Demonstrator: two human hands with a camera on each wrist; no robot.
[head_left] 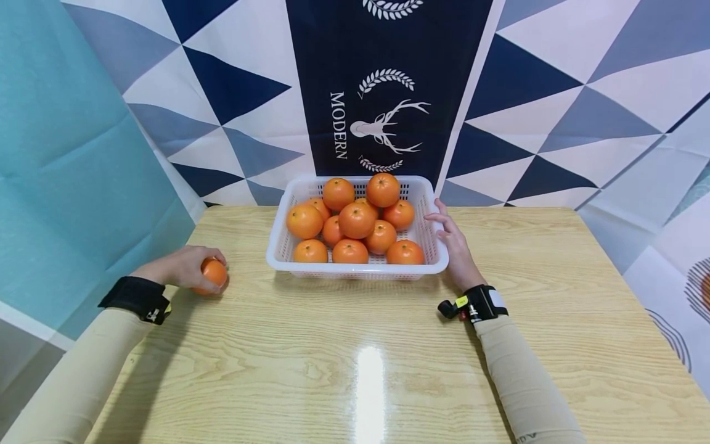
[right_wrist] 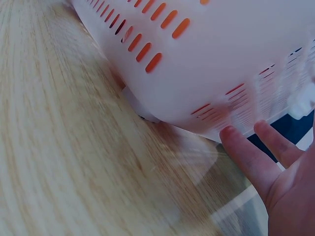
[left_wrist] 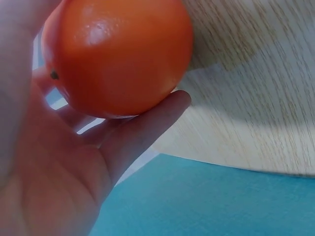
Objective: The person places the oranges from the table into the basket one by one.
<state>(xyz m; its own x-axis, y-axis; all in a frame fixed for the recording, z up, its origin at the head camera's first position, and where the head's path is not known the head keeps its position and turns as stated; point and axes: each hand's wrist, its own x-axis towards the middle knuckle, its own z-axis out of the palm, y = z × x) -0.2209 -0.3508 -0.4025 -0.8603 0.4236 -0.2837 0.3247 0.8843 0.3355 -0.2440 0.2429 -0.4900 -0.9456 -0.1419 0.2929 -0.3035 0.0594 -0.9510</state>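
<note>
At the table's left side, my left hand (head_left: 187,266) grips a single orange (head_left: 216,272) down by the tabletop. The left wrist view shows that orange (left_wrist: 123,54) close up, with fingers beneath it and its small stem spot facing the palm. A white plastic basket (head_left: 322,267) stands at the back middle, holding several oranges (head_left: 357,221), some heaped on others. My right hand (head_left: 459,256) is at the basket's right end, its fingers touching the rim and side. From the right wrist, two straight fingers (right_wrist: 251,160) show against the slotted wall; the thumb is hidden.
The wooden table (head_left: 310,351) spreads in front of the basket, with a glare streak near its front. A patterned cloth (head_left: 238,92) hangs right behind the basket. Teal cloth (head_left: 72,166) borders the left edge.
</note>
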